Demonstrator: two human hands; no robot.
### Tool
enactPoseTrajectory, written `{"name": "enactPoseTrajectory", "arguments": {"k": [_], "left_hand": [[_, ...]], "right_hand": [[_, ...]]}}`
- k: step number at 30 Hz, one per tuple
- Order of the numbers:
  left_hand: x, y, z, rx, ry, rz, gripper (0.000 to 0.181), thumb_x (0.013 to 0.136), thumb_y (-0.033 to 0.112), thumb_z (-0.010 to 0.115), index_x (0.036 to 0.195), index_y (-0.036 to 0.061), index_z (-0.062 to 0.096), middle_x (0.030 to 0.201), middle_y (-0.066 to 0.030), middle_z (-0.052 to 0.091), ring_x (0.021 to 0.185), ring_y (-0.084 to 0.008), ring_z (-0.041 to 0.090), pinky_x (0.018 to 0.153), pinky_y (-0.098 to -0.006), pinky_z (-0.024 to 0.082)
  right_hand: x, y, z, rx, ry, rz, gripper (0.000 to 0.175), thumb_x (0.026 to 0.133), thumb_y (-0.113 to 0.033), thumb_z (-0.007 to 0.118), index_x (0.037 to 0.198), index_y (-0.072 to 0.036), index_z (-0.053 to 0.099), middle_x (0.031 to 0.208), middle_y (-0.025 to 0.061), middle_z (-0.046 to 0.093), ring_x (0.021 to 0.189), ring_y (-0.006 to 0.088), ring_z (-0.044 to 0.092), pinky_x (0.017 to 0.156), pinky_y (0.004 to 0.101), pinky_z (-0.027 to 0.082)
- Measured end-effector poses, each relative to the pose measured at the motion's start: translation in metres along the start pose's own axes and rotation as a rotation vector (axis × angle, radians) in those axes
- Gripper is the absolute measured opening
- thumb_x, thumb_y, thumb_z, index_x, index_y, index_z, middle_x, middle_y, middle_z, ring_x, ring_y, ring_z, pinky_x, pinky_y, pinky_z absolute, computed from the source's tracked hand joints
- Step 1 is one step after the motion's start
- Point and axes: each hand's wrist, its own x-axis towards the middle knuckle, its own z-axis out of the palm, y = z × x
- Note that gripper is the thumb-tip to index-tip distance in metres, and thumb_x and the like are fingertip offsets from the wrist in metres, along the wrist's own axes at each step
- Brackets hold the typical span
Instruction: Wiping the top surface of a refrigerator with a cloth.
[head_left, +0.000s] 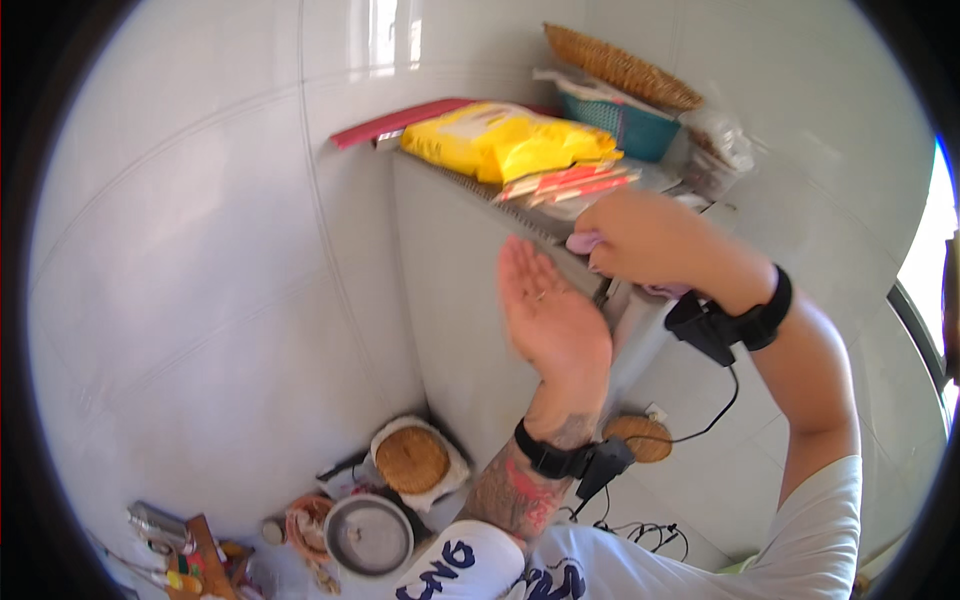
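Note:
My right hand (637, 236) is closed on a pinkish-purple cloth (585, 241) at the top edge of a grey refrigerator-like cabinet (457, 255). Just left of it and lower, my left hand (551, 300) is palm up with its fingers extended, and small bits lie in the palm; what they are cannot be told. Behind the hands, a yellow plastic bag (510, 142) rests on the cabinet top, with red-and-white paper-wrapped sticks (570, 184) before it. Both wrists wear black straps with devices. Part of the cloth shows beneath my right wrist.
A teal plastic basket (637, 127), a woven tray (622, 67) and a plastic tub (709, 169) stand at the back of the cabinet top. Below left are a metal bowl (369, 536) and a round woven lid (412, 459). Cables (652, 534) lie on the floor.

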Motion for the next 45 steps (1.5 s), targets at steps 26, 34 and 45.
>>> {"name": "enactPoseTrajectory", "arguments": {"k": [26,34,45], "left_hand": [[-0.009,-0.035,0.005,-0.124,-0.101,-0.099,0.050,0.098,0.029,0.030,0.138,-0.0006,0.026,0.141,-0.0139,0.031,0.131,-0.0204,0.027,0.110,-0.0342,0.019],[-0.013,-0.005,0.004,-0.110,-0.011,-0.106,0.043,0.092,0.022,0.042,0.127,-0.0032,0.039,0.127,-0.0120,0.043,0.123,-0.0223,0.036,0.107,-0.0331,0.024],[-0.016,-0.014,0.005,-0.031,-0.019,-0.115,0.044,0.093,0.021,0.038,0.129,-0.0048,0.037,0.133,-0.0114,0.038,0.128,-0.0193,0.031,0.109,-0.0304,0.021]], "right_hand": [[-0.006,0.055,0.010,-0.044,0.314,-0.134,0.031,0.077,-0.006,0.051,0.106,0.001,0.055,0.104,0.0154,0.055,0.099,0.0252,0.054,0.086,0.0324,0.043],[-0.010,0.044,-0.023,0.011,0.391,-0.052,0.026,0.076,-0.024,0.056,0.093,-0.006,0.065,0.086,0.0187,0.063,0.083,0.0339,0.061,0.076,0.0386,0.049],[0.000,0.076,0.012,-0.087,0.147,0.112,0.025,0.074,-0.016,0.054,0.092,-0.001,0.065,0.084,0.0183,0.064,0.078,0.0322,0.061,0.070,0.0373,0.048]]}}
